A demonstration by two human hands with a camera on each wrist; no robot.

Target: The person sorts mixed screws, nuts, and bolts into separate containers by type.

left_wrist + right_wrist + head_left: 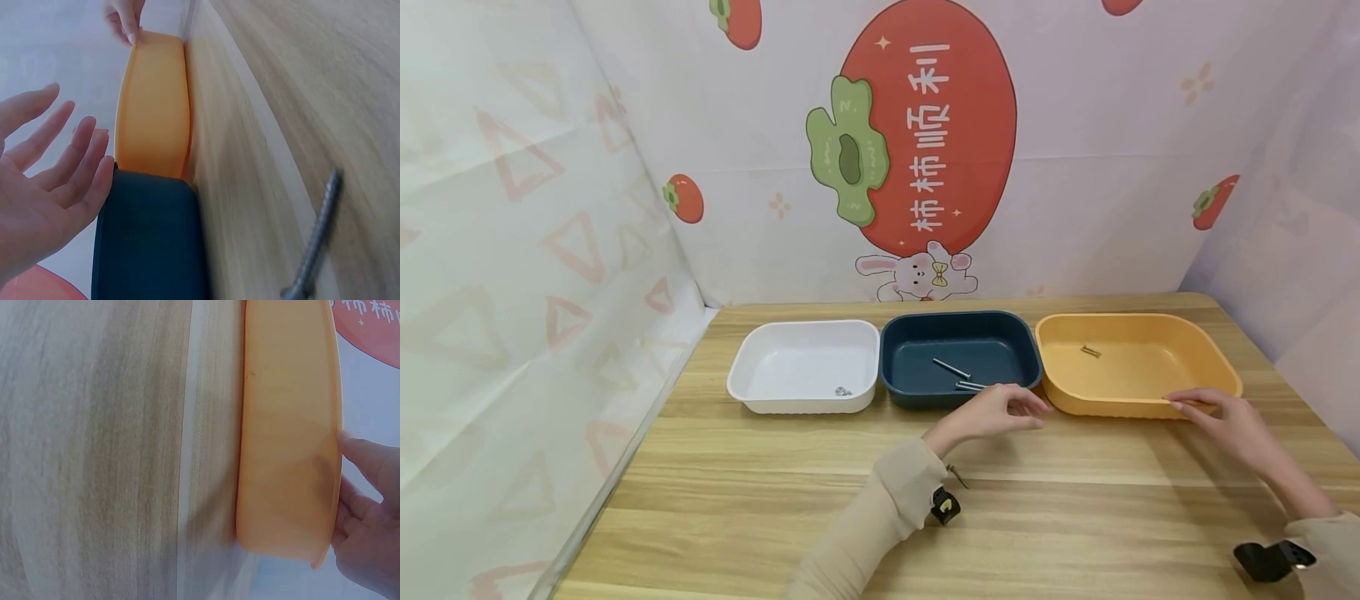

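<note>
My right hand [1228, 425] pinches the front rim of the yellow tray [1138, 407] near its right end. In the right wrist view, the thumb is on the near side of the rim and the other fingers go over it. My left hand [992, 414] hovers by the front right corner of the dark blue tray [917, 398], its fingers loosely bent and holding nothing. Below the left wrist lies a single screw [957, 476], seen large in the left wrist view [319, 234]. Small brass-coloured screws [1091, 352] lie inside the yellow tray.
Several long silver screws [952, 367] lie in the dark blue tray. A white tray [805, 406] to its left holds a few small metal pieces [842, 391]. All three trays stand in a row along the back of the wooden table [737, 500], before a printed cloth backdrop [1075, 225].
</note>
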